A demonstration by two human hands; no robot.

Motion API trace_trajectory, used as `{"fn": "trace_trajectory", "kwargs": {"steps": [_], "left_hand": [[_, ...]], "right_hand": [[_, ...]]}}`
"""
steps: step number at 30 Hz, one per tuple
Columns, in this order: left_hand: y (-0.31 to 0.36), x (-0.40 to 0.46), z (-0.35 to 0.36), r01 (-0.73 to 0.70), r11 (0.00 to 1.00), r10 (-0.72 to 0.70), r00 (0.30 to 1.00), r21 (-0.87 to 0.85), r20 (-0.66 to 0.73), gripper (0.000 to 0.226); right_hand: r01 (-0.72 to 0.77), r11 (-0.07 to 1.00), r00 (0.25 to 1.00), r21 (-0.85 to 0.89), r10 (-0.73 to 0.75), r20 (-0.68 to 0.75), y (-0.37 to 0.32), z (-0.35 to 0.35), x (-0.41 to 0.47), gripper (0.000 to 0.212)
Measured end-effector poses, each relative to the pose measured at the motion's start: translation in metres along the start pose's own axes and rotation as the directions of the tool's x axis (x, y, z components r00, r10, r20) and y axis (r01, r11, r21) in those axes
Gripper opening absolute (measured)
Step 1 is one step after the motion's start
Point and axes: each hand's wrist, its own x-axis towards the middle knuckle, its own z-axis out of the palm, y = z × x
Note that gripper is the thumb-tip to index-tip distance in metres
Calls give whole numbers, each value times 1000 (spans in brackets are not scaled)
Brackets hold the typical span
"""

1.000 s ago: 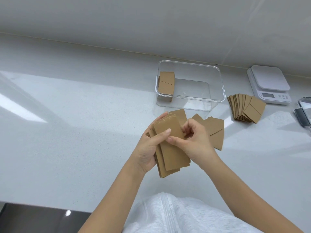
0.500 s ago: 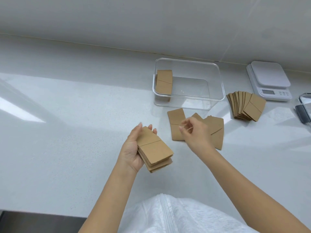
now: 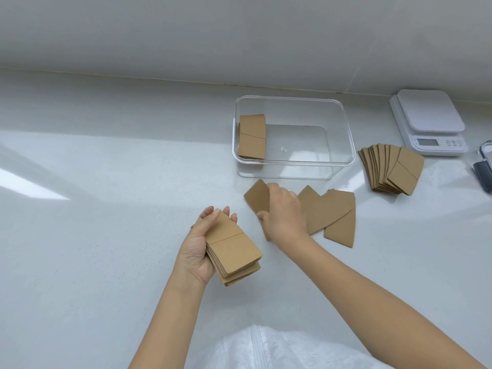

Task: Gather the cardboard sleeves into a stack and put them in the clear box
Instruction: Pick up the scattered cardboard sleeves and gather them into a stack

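My left hand (image 3: 198,245) cradles a stack of brown cardboard sleeves (image 3: 233,251) above the white counter. My right hand (image 3: 283,211) lies on a loose sleeve (image 3: 257,195) just in front of the clear box (image 3: 348,145), fingers pinching its edge. Two more loose sleeves (image 3: 332,214) lie overlapped to the right of that hand. Inside the box a small stack of sleeves (image 3: 252,137) leans against the left wall. A fanned pile of sleeves (image 3: 391,169) rests to the right of the box.
A white kitchen scale (image 3: 428,121) stands at the back right by the wall. A clear lid with a dark latch (image 3: 483,169) pokes in at the right edge. White fabric (image 3: 266,347) covers my lap at the bottom.
My hands came apart: the left lowered the stack and laid it flat in the palm, while the right reached forward onto the loose sleeve near the box.
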Motion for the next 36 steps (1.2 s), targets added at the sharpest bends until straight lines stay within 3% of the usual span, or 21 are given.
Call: {"fn": "trace_trajectory", "kwargs": {"steps": [3, 5, 7, 9, 13, 19, 27, 33, 36], "left_hand": [[0, 1, 3, 8, 1000, -8, 1000, 5, 19, 14], [2, 1, 3, 10, 1000, -11, 999, 4, 31, 15], [5, 0, 2, 6, 1000, -6, 999, 2, 44, 16], [9, 0, 0, -2, 1000, 2, 998, 0, 57, 16], [9, -1, 0, -11, 1000, 11, 997, -6, 78, 17], [-1, -4, 1, 25, 1000, -27, 995, 14, 98, 18], [2, -7, -3, -8, 1000, 7, 997, 12, 83, 14], [2, -6, -8, 3, 999, -6, 997, 34, 70, 18], [4, -18, -9, -10, 1000, 6, 994, 29, 111, 20]], "right_hand": [[15, 1000, 998, -4, -15, 53, 1, -5, -10, 29], [-50, 987, 996, 156, 38, 82, 13, -8, -16, 18], [-173, 892, 984, 418, 137, 117, 31, -14, -18, 21], [-300, 727, 950, 617, 289, 121, 54, -22, -15, 17], [-401, 570, 846, 717, 530, 52, 93, -38, -13, 30], [-600, 616, 770, 510, 617, 162, 101, -43, -9, 71], [-589, 740, 798, 325, 597, 87, 107, -39, -1, 86], [-538, 788, 828, 301, 561, 10, 90, -31, -1, 83], [-385, 831, 896, 402, 442, -55, 78, -30, -13, 71]]}}
